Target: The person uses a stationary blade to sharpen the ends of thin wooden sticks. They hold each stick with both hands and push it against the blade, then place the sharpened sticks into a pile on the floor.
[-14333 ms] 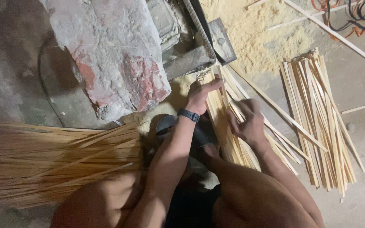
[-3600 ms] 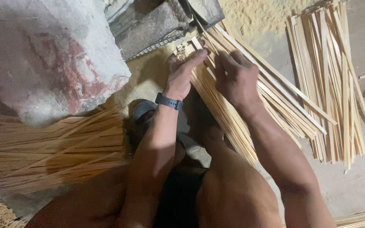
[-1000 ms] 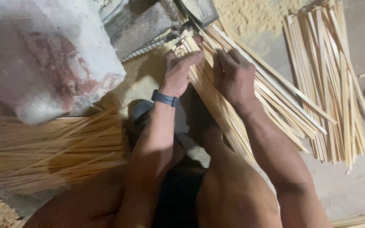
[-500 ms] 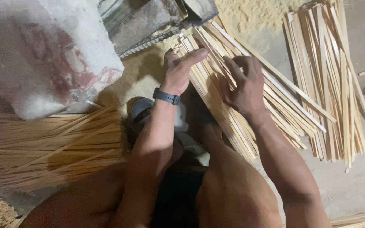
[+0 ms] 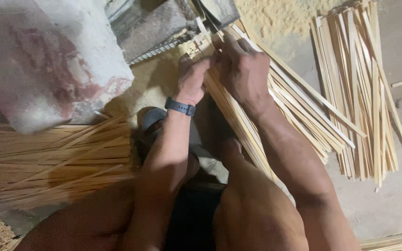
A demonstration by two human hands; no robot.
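A bundle of long pale bamboo strips (image 5: 298,116) runs diagonally from a grey metal machine (image 5: 164,28) at the top down past my right knee. My left hand (image 5: 192,79), with a dark band on its wrist, grips the strips' upper ends right at the machine's mouth. Close beside it, my right hand (image 5: 243,69) is closed over the same strips, pressing them toward the machine. Both hands touch each other over the bundle.
A second heap of flat strips (image 5: 364,93) lies on the concrete floor at the right. Thin split sticks (image 5: 47,162) fan out at the left under a white sack with red print (image 5: 47,60). Sawdust (image 5: 275,18) covers the floor by the machine.
My right hand, which lay open lower on the bundle half a second ago, has slid up to the machine beside my left hand and closed on the strips.
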